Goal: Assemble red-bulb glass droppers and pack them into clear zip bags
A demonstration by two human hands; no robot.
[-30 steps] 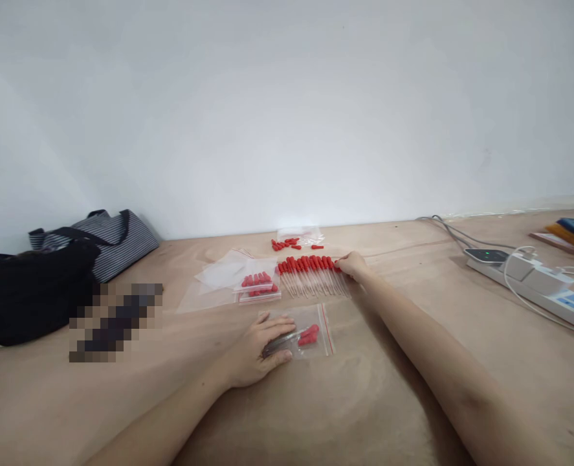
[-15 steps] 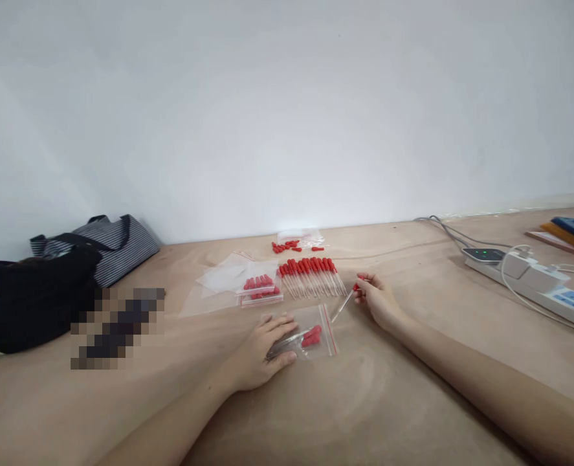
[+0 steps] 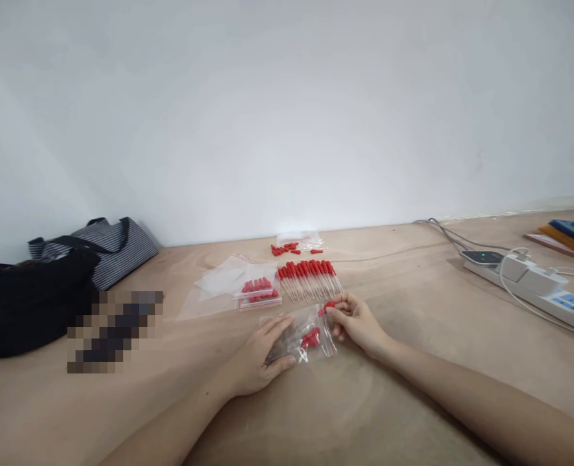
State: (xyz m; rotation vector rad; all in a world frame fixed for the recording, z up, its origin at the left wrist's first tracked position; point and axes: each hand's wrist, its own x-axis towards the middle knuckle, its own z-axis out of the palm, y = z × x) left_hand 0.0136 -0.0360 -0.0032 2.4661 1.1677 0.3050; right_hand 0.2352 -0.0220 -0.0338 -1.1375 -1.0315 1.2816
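Observation:
A clear zip bag (image 3: 294, 349) with a red-edged mouth lies on the table, droppers with red bulbs (image 3: 310, 338) inside it. My left hand (image 3: 262, 353) rests flat on the bag's left part, thumb and fingers spread. At the bag's mouth on the right, my right hand (image 3: 357, 327) pinches the red bulb of a dropper (image 3: 330, 305). Its glass tube points left into or over the bag; which of the two, I cannot tell. Behind the hands is a row of several red-bulbed droppers (image 3: 310, 278). Filled bags (image 3: 257, 291) of droppers are stacked left of the row.
Flat clear bags (image 3: 221, 277) lie left of the filled ones. Loose red bulbs (image 3: 284, 248) and another bag (image 3: 296, 238) are near the wall. A power strip (image 3: 534, 288) with cables is at right, by stacked books (image 3: 573, 234). Black (image 3: 34, 304) and striped bags (image 3: 126, 249) sit left.
My right hand has moved left and toward me, bringing the dropper from beside the row to the bag's mouth. My left hand stays on the bag.

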